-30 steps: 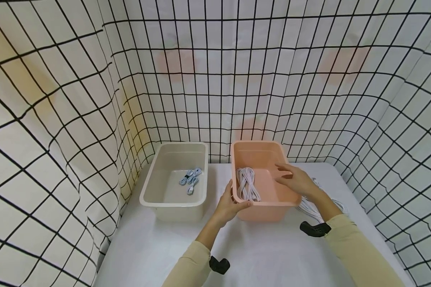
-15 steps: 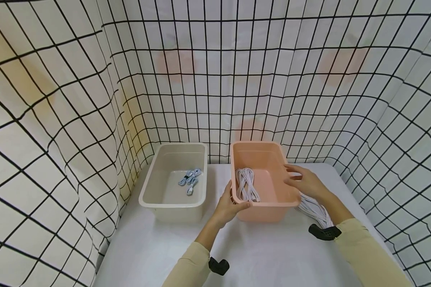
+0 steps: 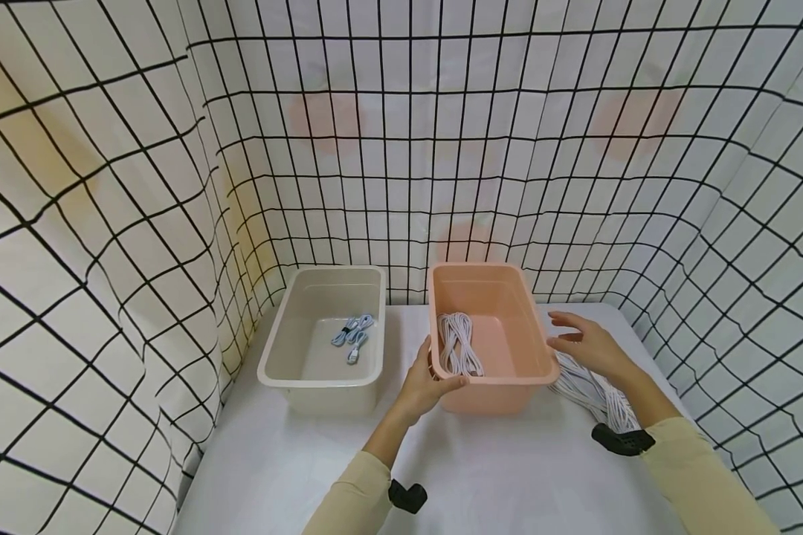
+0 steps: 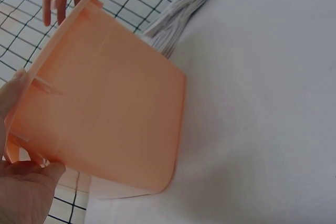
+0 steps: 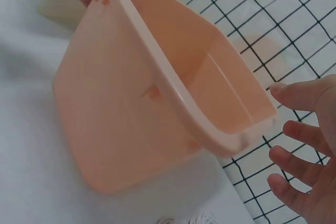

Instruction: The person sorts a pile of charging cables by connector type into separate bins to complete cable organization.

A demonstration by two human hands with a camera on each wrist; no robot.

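An orange plastic bin [image 3: 491, 401] stands on the white table, with a bundled white cable [image 3: 459, 343] lying inside along its left wall. My left hand [image 3: 421, 386] grips the bin's rim at the near left corner, thumb over the edge; the left wrist view shows this hand [image 4: 26, 195] low at the left. Just outside the bin's right side hovers my right hand [image 3: 590, 348], holding nothing. Its fingers are spread apart in the right wrist view, clear of the bin wall [image 5: 126, 108]. Beneath it lie more white cables [image 3: 598, 397] on the table, partly hidden by the forearm.
To the left stands a cream bin [image 3: 331, 401] holding light-blue cables [image 3: 356, 327], one with a visible plug. Black wire mesh [image 3: 411, 178] over white cloth encloses the back and both sides. The white table [image 3: 508, 475] extends in front of the bins.
My right hand has moved from over the orange bin's inside out past its right rim, to the right. The left hand has kept its hold on the rim.
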